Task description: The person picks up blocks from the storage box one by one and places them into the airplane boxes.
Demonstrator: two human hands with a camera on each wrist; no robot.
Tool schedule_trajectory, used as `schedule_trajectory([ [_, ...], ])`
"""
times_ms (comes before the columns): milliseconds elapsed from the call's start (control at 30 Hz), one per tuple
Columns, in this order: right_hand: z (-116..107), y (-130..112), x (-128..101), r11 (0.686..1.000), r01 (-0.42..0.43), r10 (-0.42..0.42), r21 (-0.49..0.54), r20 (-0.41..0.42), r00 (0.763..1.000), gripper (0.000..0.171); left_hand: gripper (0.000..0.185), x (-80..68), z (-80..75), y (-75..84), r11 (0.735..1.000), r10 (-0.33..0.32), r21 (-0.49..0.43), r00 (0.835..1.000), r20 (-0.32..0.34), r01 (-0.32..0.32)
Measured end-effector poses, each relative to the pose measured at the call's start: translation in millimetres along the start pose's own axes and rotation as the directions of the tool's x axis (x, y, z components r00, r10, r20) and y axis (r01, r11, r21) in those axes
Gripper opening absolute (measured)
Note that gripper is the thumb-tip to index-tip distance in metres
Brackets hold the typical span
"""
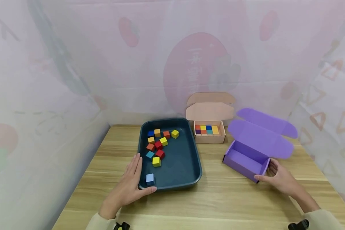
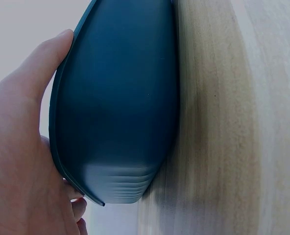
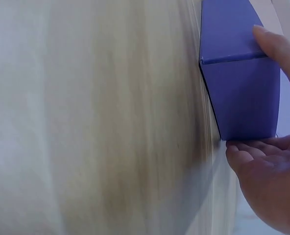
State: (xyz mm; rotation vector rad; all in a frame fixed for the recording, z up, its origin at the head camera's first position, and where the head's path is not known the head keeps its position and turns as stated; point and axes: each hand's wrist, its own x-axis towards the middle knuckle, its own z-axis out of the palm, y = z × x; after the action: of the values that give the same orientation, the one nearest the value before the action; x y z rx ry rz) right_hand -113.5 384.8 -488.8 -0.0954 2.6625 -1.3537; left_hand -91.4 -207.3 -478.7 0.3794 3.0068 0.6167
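Head view: left hand [image 1: 129, 185] grips the near-left corner of the tray [image 1: 189, 153], thumb along the front rim, fingers straight up the left wall. Tray sits mid-bench [image 1: 212, 204], holds loose cubes [image 1: 158, 145] bunched in its far-left part, plus one pale blue cube [image 1: 149, 178] at the near-left corner just beside the thumb. Right hand [image 1: 280, 179] grasps the near-right corner of the purple box [image 1: 244, 159], thumb on the front face, fingers round the end wall. Box is open, empty, lid flaps up behind, right of the tray and apart from it. Tan box [image 1: 210, 127] behind, lid up, a row of cubes packed inside.

Left wrist view: left hand [image 2: 17, 161] wraps the tray [image 2: 120, 107] rim, thumb on the edge, fingertips curled under the lip. Tray base is down on the bench [image 2: 233, 117].

Right wrist view: right hand [image 3: 277, 181] pinches the purple box [image 3: 238, 88] corner, one finger on the upper face, the others against the end. Box rests on the bench [image 3: 110, 122].
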Motion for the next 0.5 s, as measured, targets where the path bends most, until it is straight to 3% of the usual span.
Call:
schedule_trajectory([
  [133,16,-9,-4,1.000,0.005,-0.005,0.020,-0.023,1.000,0.111,0.131,0.6,0.1,0.7,1.000,-0.003,0.008,1.000,0.001,0.003],
  [500,75,-52,-6,0.991,-0.129,0.131,0.026,-0.129,0.983,0.130,0.129,-0.2,0.4,0.7,1.000,-0.006,0.014,1.000,0.004,0.006],
])
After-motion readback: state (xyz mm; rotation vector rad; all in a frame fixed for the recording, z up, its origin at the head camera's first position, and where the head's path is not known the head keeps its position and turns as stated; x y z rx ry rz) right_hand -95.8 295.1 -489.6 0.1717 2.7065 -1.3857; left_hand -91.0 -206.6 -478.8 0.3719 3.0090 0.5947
